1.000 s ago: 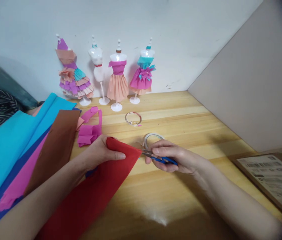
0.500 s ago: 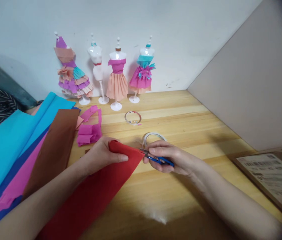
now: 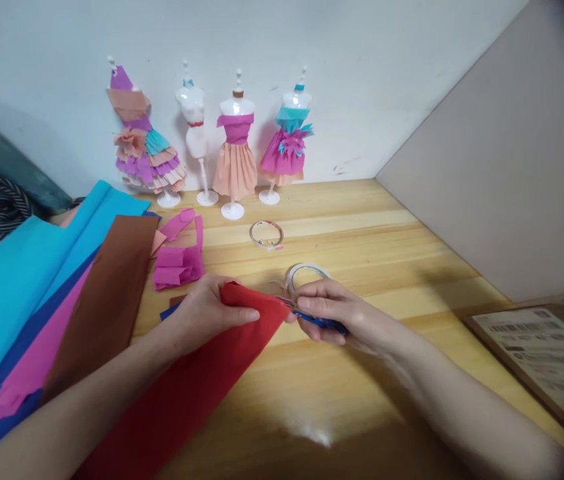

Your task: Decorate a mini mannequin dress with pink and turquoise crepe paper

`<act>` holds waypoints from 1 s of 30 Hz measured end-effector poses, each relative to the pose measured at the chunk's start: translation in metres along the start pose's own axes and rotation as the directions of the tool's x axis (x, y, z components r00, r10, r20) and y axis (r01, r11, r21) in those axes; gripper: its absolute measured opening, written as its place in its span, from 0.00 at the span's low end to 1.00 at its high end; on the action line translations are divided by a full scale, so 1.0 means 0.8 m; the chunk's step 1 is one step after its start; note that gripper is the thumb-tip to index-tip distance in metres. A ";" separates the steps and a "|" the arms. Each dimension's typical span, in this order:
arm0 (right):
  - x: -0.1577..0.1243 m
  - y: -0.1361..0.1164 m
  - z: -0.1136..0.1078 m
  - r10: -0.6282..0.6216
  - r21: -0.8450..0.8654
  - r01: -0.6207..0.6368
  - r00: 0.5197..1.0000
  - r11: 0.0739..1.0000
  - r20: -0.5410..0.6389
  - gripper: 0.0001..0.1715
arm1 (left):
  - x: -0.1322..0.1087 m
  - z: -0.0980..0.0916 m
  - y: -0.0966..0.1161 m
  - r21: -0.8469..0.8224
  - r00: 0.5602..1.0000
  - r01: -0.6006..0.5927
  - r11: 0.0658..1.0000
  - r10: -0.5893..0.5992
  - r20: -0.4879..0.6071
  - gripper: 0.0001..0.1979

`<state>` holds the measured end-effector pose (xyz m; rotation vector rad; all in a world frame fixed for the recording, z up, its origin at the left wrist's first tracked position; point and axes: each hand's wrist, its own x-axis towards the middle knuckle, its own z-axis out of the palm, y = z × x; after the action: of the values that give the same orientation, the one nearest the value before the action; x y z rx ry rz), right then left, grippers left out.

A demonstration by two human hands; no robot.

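Note:
A long sheet of red crepe paper (image 3: pixel 212 373) slants up from the lower left, its top edge pinched by my left hand (image 3: pixel 212 310) between thumb and fingers. My right hand (image 3: pixel 329 310) is closed around small blue-handled scissors (image 3: pixel 319 322). Their metal blades meet the paper's right corner, and they look nearly closed there. Just behind my right hand lies a white roll of tape (image 3: pixel 307 268), partly covered by the fingers. The fingers of my left hand are mostly hidden behind the paper.
Four small dress forms, including a bare mannequin (image 3: pixel 195 137), stand against the wall. Brown paper (image 3: pixel 105 293), cyan paper (image 3: pixel 62 267) and pink pieces (image 3: pixel 177 267) lie left. A ring-shaped band (image 3: pixel 267 234) lies mid-table; a labelled cardboard box (image 3: pixel 532 360) sits right.
The scissor blades have closed further at the red paper's corner. My left hand and the paper have shifted very slightly right, and the view has tilted a little.

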<state>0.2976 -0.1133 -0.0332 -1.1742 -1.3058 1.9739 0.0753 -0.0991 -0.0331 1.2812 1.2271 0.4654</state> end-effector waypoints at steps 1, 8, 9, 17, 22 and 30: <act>0.000 0.001 0.000 -0.001 -0.002 0.001 1.000 1.000 0.002 0.20 | 0.000 0.001 -0.001 0.014 1.000 -0.004 1.000 0.004 0.009 0.09; 0.002 0.006 0.001 0.011 0.061 -0.012 1.000 0.998 0.017 0.20 | 0.003 0.002 -0.005 0.092 0.999 -0.037 0.995 0.036 0.015 0.12; 0.002 0.007 0.001 0.017 0.078 -0.019 1.000 0.997 0.019 0.20 | 0.003 0.002 -0.005 0.090 0.999 -0.036 0.995 0.034 0.022 0.12; 0.002 0.006 0.003 0.043 0.108 -0.040 0.999 0.993 -0.026 0.22 | 0.002 0.003 -0.006 0.098 0.999 -0.037 0.995 0.037 0.002 0.12; 0.004 0.007 0.004 0.051 0.114 -0.048 0.998 0.992 -0.025 0.22 | 0.002 0.001 -0.008 0.110 0.999 -0.050 0.993 0.050 0.010 0.12; 0.004 0.008 -0.002 0.079 0.141 -0.085 0.996 0.986 0.048 0.20 | 0.002 0.002 -0.002 0.126 0.997 -0.079 0.989 0.075 0.031 0.12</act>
<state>0.2975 -0.1132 -0.0407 -1.1396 -1.1315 2.1234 0.0763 -0.0992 -0.0355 1.4430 1.2041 0.4302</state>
